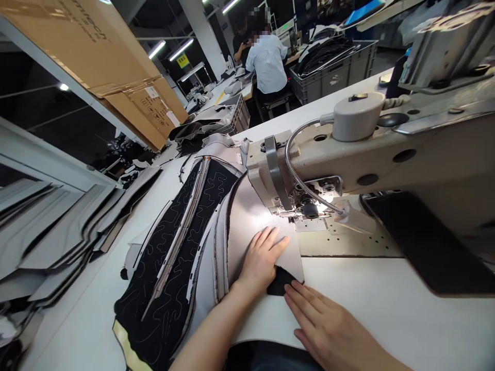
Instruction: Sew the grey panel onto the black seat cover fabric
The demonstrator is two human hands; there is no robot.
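Note:
My left hand [261, 263] lies flat with spread fingers on a light grey fabric panel [247, 211], in front of the needle area of the sewing machine [309, 198]. The panel's right edge reaches to the presser foot, lit by a small lamp [350, 219]. My right hand [328, 322] is stretched out, its fingertips at the panel's near corner and a dark fabric piece [281, 282] showing beneath. Left of my hands, a large black stitched piece [170, 273] with wavy seams joins the grey panel and spreads across the table.
A black phone-like slab [429, 242] rests right of the needle. Stacked grey panels [58, 226] line the left side. Cardboard boxes [104, 62] stand behind. Farther back, a person in a light shirt [266, 64] sits near a grey crate [336, 72] filled with dark pieces.

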